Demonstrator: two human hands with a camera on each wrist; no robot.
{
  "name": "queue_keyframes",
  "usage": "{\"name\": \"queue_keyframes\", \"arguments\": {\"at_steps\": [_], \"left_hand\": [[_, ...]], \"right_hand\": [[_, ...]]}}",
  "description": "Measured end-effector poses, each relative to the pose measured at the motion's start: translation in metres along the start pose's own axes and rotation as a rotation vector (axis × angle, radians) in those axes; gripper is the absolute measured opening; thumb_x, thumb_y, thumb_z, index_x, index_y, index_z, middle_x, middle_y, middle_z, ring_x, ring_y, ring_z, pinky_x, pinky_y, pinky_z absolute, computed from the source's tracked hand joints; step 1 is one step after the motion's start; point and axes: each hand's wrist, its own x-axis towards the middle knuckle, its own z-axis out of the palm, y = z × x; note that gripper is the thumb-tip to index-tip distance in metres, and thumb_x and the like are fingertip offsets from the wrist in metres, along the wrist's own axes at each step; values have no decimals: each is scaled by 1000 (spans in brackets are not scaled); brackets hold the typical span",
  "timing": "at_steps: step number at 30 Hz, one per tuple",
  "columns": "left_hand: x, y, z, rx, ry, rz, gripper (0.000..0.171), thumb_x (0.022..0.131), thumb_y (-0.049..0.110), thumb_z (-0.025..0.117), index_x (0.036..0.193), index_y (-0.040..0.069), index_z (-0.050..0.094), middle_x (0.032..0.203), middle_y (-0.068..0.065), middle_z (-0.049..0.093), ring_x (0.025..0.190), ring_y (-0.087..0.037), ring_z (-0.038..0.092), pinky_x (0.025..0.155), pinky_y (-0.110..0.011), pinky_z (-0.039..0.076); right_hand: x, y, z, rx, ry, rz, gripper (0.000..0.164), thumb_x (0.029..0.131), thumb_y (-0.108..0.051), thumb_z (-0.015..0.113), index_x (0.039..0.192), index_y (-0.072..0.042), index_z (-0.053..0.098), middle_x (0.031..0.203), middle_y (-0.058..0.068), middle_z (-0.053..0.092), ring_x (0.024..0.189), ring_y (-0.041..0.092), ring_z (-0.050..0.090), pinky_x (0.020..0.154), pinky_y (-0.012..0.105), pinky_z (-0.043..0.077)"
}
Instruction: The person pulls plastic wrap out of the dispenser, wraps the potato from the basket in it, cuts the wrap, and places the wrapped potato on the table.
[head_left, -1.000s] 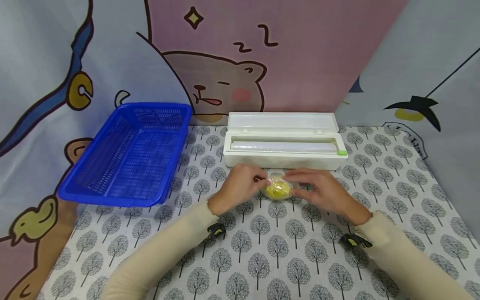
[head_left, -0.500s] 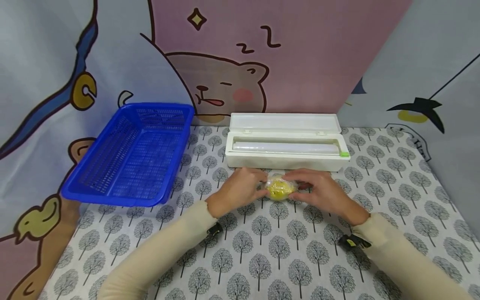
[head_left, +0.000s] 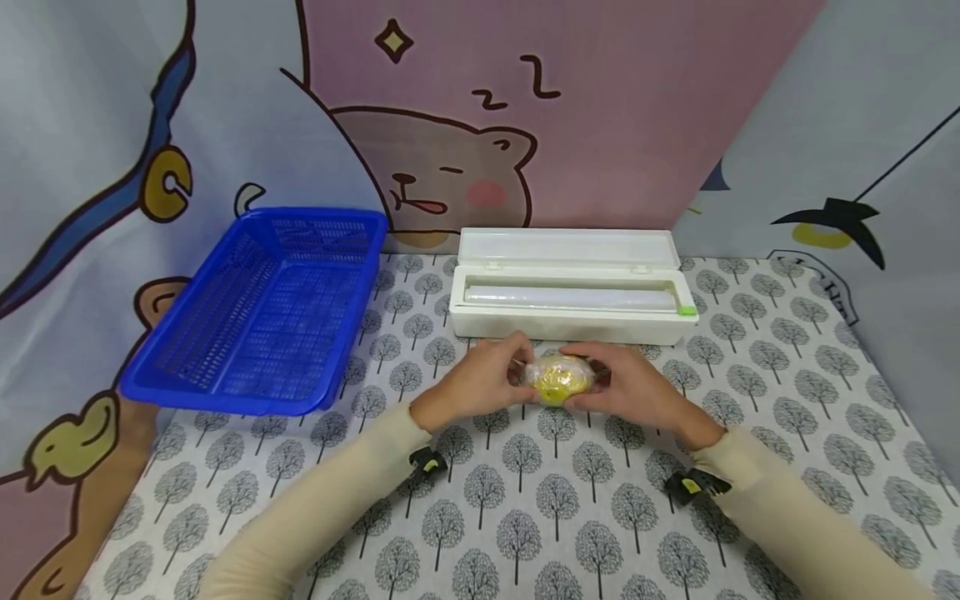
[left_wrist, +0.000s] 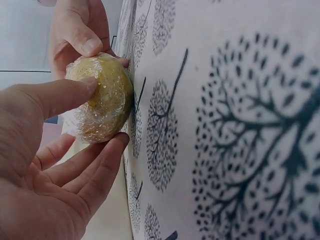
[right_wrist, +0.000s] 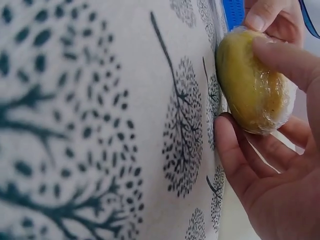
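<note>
A yellow-green fruit (head_left: 560,379) wrapped in clear cling film sits between my two hands, at or just above the tablecloth. Its exact kind is blurred by the crinkled film. My left hand (head_left: 476,379) holds its left side; in the left wrist view the thumb presses one face and the fingertips touch the edge of the fruit (left_wrist: 107,100). From the other side my right hand (head_left: 630,383) grips it. Thumb and curled fingers lie around the fruit (right_wrist: 245,82) in the right wrist view. Film looks bunched and whitish on the face away from the cloth.
Right behind the hands stands a white cling film box (head_left: 573,327), lid raised, with a film roll (head_left: 570,297) inside and a green piece (head_left: 686,311) at its right end. A blue plastic basket (head_left: 225,406) stands at left. Printed curtains hang behind the table.
Both hands have shifted their fingers around the wrapped fruit. The right hand has come slightly left, and the fruit has turned a little between them. Basket and box stay put.
</note>
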Motion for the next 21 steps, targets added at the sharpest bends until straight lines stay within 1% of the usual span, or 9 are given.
{"name": "queue_keyframes", "arguments": {"at_steps": [2,5,8,14,18,21], "left_hand": [[1,0,1,-33,-10,-6,55,87,15,97,128,3,62,127,-18,76,97,-15,74,83,-21,60],[2,0,2,-60,-21,-3,59,86,12,97,134,1,63,128,-18,75,98,-15,73,83,-21,60],[3,1,3,-67,-31,10,58,86,12,96,134,2,65,124,-14,76,97,-14,72,83,-21,60],[4,2,5,-54,-31,27,55,86,13,96,132,4,67,115,-7,75,94,-15,71,79,-23,59],[4,5,6,-74,-32,14,58,87,12,95,136,4,65,122,-9,74,101,-19,74,85,-26,61],[4,7,6,-101,-33,-2,59,88,13,94,138,6,64,134,-10,72,109,-21,75,89,-27,62]], "right_hand": [[0,-1,0,12,-12,4,76,83,-12,99,149,2,63,129,17,72,101,24,70,81,34,65],[1,-2,0,18,-29,5,78,82,-13,100,149,1,62,132,17,71,106,27,70,84,36,65],[2,-3,0,-3,-31,4,77,81,-16,101,147,-1,64,133,13,71,110,27,69,89,40,63],[1,-2,2,-8,-20,10,72,80,-16,100,143,-6,66,130,8,71,110,26,69,90,43,61],[-3,0,-1,3,-18,35,71,80,-16,100,142,-9,66,128,7,71,108,25,69,89,42,61],[-6,1,-6,17,-17,63,71,79,-12,99,142,-10,66,127,7,70,107,25,68,88,41,61]]}}
